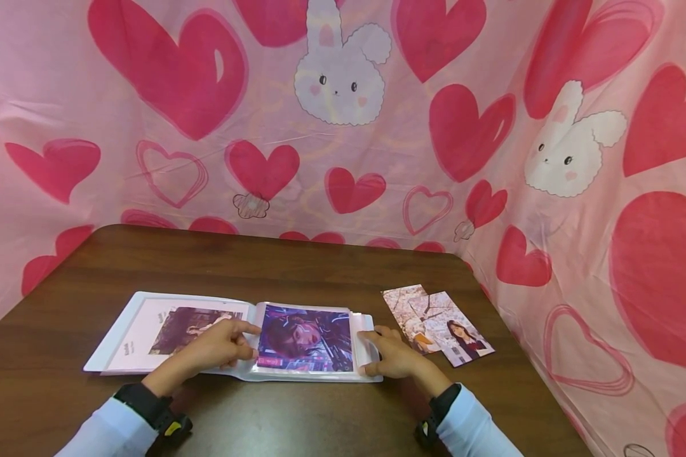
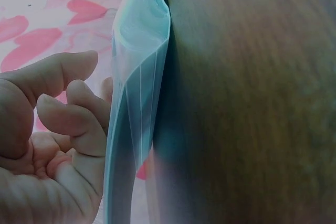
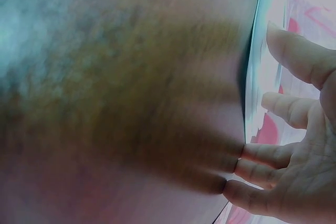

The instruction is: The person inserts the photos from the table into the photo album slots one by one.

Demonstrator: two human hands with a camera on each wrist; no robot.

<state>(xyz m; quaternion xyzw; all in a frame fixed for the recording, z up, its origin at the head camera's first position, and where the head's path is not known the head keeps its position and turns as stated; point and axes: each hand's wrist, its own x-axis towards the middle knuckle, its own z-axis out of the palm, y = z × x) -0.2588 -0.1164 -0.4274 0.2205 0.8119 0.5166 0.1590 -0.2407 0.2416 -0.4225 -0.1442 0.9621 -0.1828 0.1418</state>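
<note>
Photo album (image 1: 251,336), glossy plastic sleeves, open flat on the wooden counter (image 1: 320,266). Left hand (image 1: 220,346) rests loosely curled on the pages; right hand (image 1: 391,355) presses the album's right edge, fingers relaxed. Two loose prints (image 1: 437,324) just right of it.

– What lies there?
– A white photo album with clear plastic sleeves (image 1: 246,336), open flat on the dark brown wooden bench (image 1: 320,266).
– And its pages?
– Left page: a dark photo on pale pink. Right sleeve: a glossy blue-purple portrait photo (image 1: 305,337)
</note>
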